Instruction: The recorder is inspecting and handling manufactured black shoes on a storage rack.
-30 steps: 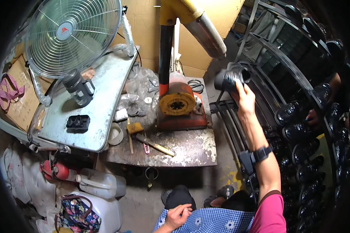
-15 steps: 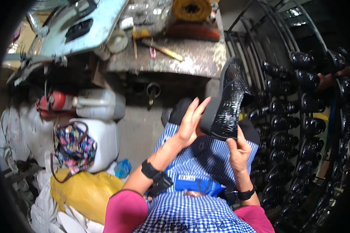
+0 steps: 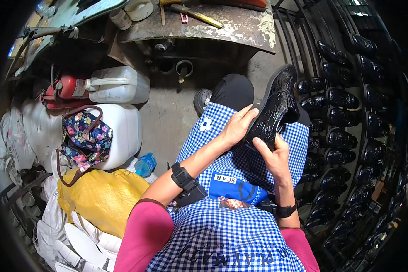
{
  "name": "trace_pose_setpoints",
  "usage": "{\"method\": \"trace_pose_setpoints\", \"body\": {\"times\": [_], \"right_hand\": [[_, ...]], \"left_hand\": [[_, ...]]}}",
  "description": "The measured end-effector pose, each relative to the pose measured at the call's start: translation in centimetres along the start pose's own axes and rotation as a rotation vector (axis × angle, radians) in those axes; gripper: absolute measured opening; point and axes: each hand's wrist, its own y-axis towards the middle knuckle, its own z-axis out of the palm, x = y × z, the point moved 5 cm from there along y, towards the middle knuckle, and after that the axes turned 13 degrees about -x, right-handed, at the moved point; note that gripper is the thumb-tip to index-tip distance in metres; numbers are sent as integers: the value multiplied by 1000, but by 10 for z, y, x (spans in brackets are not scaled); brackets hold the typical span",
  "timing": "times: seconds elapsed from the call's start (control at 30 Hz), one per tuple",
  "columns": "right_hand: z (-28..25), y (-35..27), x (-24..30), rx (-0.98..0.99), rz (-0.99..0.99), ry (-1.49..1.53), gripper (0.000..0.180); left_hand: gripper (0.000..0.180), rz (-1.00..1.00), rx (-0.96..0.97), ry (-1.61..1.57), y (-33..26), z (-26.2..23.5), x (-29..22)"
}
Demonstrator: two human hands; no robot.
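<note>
A glossy black shoe with a crinkled upper (image 3: pixel 276 106) is held over my lap, its toe tilted up and away from me. My left hand (image 3: pixel 239 126) is closed along the sole side, with its thumb and fingers against the edge. At the heel end, my right hand (image 3: pixel 275 156) grips the shoe, thumb laid on the back and the other fingers partly hidden behind it. Below the shoe lies my blue-and-white checked apron (image 3: pixel 213 158), which spreads over my knees.
Racks of glossy black shoes (image 3: pixel 342 120) stand close on my right. Ahead is a worn workbench (image 3: pixel 240 34) with a hammer (image 3: pixel 197 16). On the left are a white jerrycan (image 3: pixel 120 86), a red fire extinguisher (image 3: pixel 72 87), a floral bag (image 3: pixel 86 140) and a yellow sack (image 3: pixel 99 197).
The view has tipped downward, so the bench sits higher. My left hand's outstretched fingers have closed on the sole side, and the shoe has turned slightly. My right hand still grips the heel.
</note>
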Motion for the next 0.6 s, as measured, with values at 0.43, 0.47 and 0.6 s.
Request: {"method": "trace_pose_setpoints", "body": {"times": [0.43, 0.47, 0.6], "right_hand": [[26, 16, -7, 62, 172, 14, 18], [28, 17, -3, 47, 109, -39, 18], [32, 14, -6, -41, 2, -147, 21]], "left_hand": [[51, 46, -62, 151, 14, -19, 15], [49, 49, -53, 112, 12, -18, 13], [46, 51, -68, 72, 11, -19, 6]]}}
